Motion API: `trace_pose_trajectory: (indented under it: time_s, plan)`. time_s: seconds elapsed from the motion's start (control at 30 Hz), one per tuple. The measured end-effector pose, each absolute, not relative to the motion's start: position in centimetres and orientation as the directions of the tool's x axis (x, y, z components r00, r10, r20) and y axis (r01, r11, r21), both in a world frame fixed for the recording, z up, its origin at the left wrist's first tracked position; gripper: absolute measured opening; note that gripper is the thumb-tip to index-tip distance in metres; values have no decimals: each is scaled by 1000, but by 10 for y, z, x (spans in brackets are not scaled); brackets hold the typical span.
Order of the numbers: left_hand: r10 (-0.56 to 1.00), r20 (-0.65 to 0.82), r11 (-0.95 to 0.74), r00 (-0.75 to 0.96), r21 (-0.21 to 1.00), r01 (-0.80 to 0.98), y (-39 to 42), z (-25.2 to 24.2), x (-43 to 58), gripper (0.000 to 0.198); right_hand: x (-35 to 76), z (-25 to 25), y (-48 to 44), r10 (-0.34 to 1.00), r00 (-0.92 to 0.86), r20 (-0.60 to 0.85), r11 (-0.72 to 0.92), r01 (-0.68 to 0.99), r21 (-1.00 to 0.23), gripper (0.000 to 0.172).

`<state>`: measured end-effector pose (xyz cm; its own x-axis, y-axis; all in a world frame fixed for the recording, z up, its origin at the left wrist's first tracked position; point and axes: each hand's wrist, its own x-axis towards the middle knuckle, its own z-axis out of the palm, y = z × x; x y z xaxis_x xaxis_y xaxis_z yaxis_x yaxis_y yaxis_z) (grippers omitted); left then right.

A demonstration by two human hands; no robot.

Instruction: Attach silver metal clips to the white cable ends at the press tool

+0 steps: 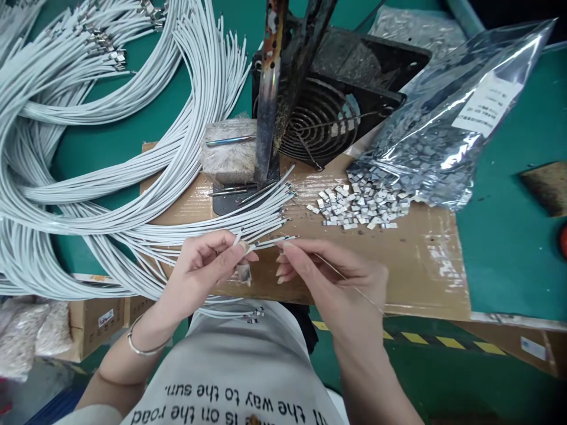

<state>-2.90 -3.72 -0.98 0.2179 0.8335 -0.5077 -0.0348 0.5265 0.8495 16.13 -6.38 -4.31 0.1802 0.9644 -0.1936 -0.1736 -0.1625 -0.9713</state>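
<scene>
Several white cables (266, 242) sit pinched near their tips in the left hand (217, 260), above the cardboard (420, 260); the right hand (341, 277) presses thumb and forefinger together on a thin strand (330, 264). Likely light and springy, the cables are best held just behind their tips.

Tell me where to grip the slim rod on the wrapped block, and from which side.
Probably pinch the slim rod near its left end, from above and the left: it lies crosswise on the wrapped block, its right end close to the upright metal bar.
</scene>
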Motion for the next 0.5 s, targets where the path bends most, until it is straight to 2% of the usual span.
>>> trace_pose_trajectory:
  time_s: [0.3, 0.5]
  plan:
    - [827, -532, 553, 184, 828, -95, -37, -5, -23, 27, 154, -40, -61, 983, 22, -183, -176, -191, -966, 23]
    - [831, -514, 542, 212, 833, -107, -38, -5, -23, 25, 150, -37, -61, 983, -3, -183, -179, -226, -958, 30]
